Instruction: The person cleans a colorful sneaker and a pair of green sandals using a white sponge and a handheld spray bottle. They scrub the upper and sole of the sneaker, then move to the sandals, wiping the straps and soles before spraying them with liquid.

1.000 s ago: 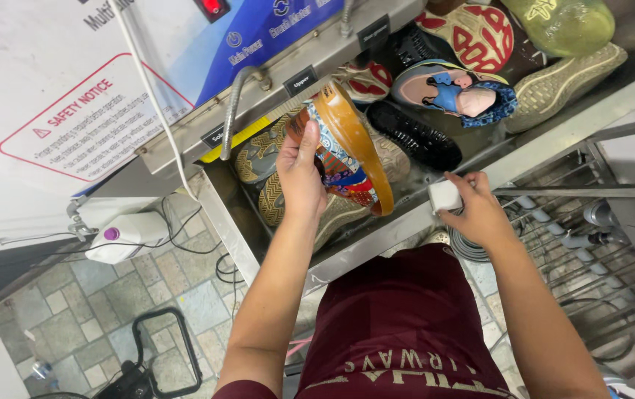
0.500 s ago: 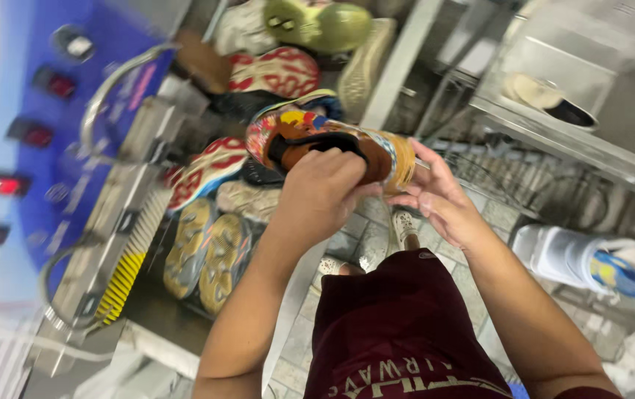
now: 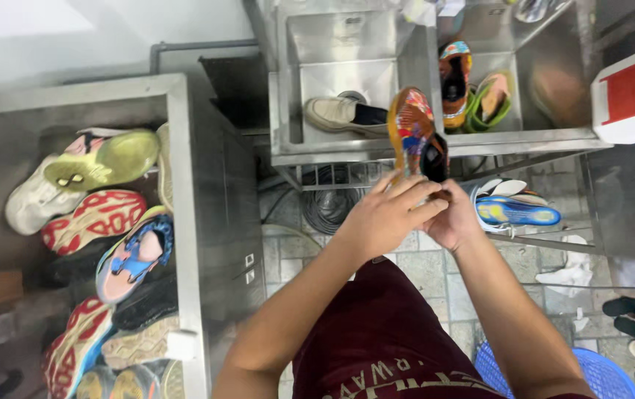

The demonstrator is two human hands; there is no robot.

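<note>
Steel sinks (image 3: 347, 151), seemingly tiled floor (image 3: 421, 262)

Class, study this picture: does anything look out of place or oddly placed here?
Yes. A cream shoe lies on its side in a steel sink, and more shoes are heaped in the metal bin, soles up. Both hands hold a colourful shoe.

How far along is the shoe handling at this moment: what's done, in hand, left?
Looks done: a beige shoe lies in the left steel sink, two more shoes in the right basin. In hand: both the left hand and right hand grip a multicoloured shoe before the sinks. Left, seemingly: a pile of shoes in the metal tub.
</note>
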